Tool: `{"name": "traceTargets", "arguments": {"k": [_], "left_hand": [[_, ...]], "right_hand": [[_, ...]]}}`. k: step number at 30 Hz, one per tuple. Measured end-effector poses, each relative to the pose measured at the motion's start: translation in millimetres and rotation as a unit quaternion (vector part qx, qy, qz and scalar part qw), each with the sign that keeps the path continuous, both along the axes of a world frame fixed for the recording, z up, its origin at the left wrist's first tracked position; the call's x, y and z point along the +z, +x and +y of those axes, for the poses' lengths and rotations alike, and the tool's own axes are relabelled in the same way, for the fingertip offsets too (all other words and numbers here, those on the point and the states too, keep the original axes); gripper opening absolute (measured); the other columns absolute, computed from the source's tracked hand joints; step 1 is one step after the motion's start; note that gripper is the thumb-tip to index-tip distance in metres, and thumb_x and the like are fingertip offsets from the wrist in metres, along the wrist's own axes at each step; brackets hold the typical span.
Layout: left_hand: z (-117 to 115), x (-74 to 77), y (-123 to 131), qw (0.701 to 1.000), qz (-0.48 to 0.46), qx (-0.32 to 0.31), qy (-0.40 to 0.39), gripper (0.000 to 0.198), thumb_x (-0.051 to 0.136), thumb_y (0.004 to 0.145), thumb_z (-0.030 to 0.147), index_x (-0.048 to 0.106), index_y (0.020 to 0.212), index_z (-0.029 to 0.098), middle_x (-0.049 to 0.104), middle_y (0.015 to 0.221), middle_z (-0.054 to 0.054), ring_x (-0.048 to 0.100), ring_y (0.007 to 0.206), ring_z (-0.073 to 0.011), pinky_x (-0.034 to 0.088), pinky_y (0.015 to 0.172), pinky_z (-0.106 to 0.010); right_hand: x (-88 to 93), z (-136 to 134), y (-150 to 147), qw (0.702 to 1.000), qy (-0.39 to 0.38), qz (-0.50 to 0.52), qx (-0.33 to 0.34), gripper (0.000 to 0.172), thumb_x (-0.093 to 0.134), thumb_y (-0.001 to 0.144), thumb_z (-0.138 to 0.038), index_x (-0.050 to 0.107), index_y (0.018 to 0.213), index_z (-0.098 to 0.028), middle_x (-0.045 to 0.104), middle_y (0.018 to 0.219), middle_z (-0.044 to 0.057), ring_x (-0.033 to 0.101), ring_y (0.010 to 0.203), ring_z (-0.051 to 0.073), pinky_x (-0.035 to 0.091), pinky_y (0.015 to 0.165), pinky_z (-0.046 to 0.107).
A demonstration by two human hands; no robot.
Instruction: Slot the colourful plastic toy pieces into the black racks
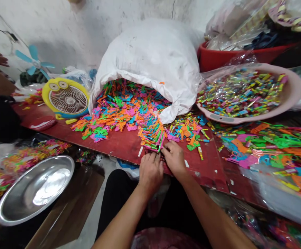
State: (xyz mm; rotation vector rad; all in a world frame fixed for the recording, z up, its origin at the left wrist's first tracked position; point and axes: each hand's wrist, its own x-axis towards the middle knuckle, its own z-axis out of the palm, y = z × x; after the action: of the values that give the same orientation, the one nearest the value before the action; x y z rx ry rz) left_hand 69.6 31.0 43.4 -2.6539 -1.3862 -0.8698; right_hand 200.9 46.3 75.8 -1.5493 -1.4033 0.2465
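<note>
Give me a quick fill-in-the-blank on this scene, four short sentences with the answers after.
The board under the sack is ____. The bowl at lower left is made of ____. The fan has a mainly ____ casing. The left hand and right hand, both ____, touch stacked plastic pieces.

Missing words: red; metal; yellow; bare.

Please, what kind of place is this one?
Probably a small plastic-toy workshop: a white sack spills bright plastic pieces onto a red board, and a pink basin holds many small packets.
</note>
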Motion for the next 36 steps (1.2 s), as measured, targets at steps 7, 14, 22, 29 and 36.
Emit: {"name": "traceTargets", "arguments": {"k": [7, 14, 22, 29, 36], "left_hand": [[-5, 4.6, 4, 1.0, 0.0, 0.005, 0.009, 0.038, 0.053, 0.091, 0.022, 0.059, 0.127, 0.012, 0.067, 0.116, -0.013, 0.06, 0.105, -0.0294, 0.047, 0.091, -0.045], [-12, -14.7, -2, 0.995, -0.069, -0.012, 0.074, 0.037, 0.051, 0.094, 0.019, 0.057, 0.129, 0.012, 0.064, 0.129, -0.015, 0.057, 0.121, -0.0293, 0.046, 0.104, -0.048], [-30, -10.1, -9, 0.986, -0.134, -0.027, 0.098, 0.034, 0.056, 0.089, 0.01, 0.065, 0.12, 0.023, 0.065, 0.128, -0.012, 0.057, 0.12, -0.0285, 0.047, 0.097, -0.049], [-34, -4.9, 21, 0.988, -0.112, -0.108, 0.022, 0.043, 0.047, 0.092, 0.01, 0.056, 0.132, 0.021, 0.062, 0.131, -0.013, 0.058, 0.115, -0.0253, 0.049, 0.092, -0.041], [-24, 9.9, 51, 0.992, -0.092, -0.08, 0.038, 0.045, 0.05, 0.092, 0.012, 0.054, 0.136, 0.024, 0.057, 0.14, -0.013, 0.055, 0.122, -0.0283, 0.039, 0.103, -0.05]], "right_hand": [[64.4, -7, 55, 0.99, 0.07, -0.113, -0.054, 0.038, 0.051, 0.091, -0.035, 0.033, 0.059, -0.024, 0.041, 0.062, -0.002, 0.041, 0.064, 0.015, 0.032, 0.062, 0.029], [13.8, -23, 101, 0.979, -0.028, -0.138, -0.149, 0.036, 0.051, 0.09, -0.041, 0.042, 0.061, -0.023, 0.046, 0.062, -0.002, 0.04, 0.058, 0.015, 0.024, 0.057, 0.029], [16.4, -56, 117, 0.943, -0.053, -0.262, -0.199, 0.034, 0.05, 0.093, -0.033, 0.062, 0.12, -0.016, 0.064, 0.1, 0.012, 0.058, 0.084, 0.023, 0.038, 0.068, 0.032], [4.5, -86, 64, 0.93, -0.11, -0.346, -0.055, 0.019, 0.057, 0.093, -0.037, 0.067, 0.091, -0.021, 0.062, 0.087, 0.007, 0.055, 0.087, 0.024, 0.037, 0.073, 0.033], [-4.3, -96, 71, 0.979, -0.029, -0.198, -0.044, 0.02, 0.048, 0.098, -0.026, 0.067, 0.101, -0.019, 0.063, 0.087, 0.006, 0.057, 0.084, 0.02, 0.043, 0.078, 0.032]]}}
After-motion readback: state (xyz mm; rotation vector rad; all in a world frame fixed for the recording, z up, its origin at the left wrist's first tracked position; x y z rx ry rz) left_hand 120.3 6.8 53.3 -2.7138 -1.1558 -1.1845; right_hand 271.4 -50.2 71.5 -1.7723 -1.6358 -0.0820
